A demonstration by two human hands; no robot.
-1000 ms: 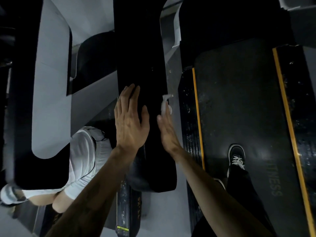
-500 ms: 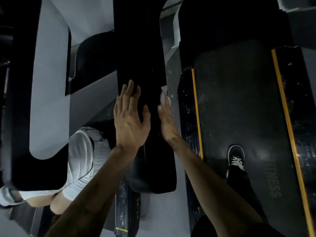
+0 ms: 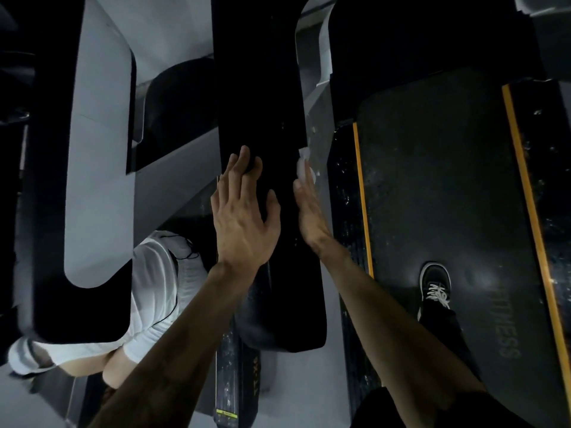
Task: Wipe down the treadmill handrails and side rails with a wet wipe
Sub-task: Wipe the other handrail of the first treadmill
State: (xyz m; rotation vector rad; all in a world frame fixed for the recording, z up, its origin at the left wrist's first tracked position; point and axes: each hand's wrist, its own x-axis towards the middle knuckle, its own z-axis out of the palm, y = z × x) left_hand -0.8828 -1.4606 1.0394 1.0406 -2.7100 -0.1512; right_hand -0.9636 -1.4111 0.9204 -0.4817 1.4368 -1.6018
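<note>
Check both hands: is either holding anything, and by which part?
Right hand presses the wet wipe against the handrail's side with straight fingers; left hand lies flat, empty.

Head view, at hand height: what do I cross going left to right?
Grey-and-black neighbouring handrail → left hand flat on the black handrail → right hand pressing the wet wipe → yellow-edged treadmill belt.

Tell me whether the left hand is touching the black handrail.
Touching. The head view shows the left hand lying flat on top of the black handrail, its straight fingers overlapping the surface with no gap visible.
</note>
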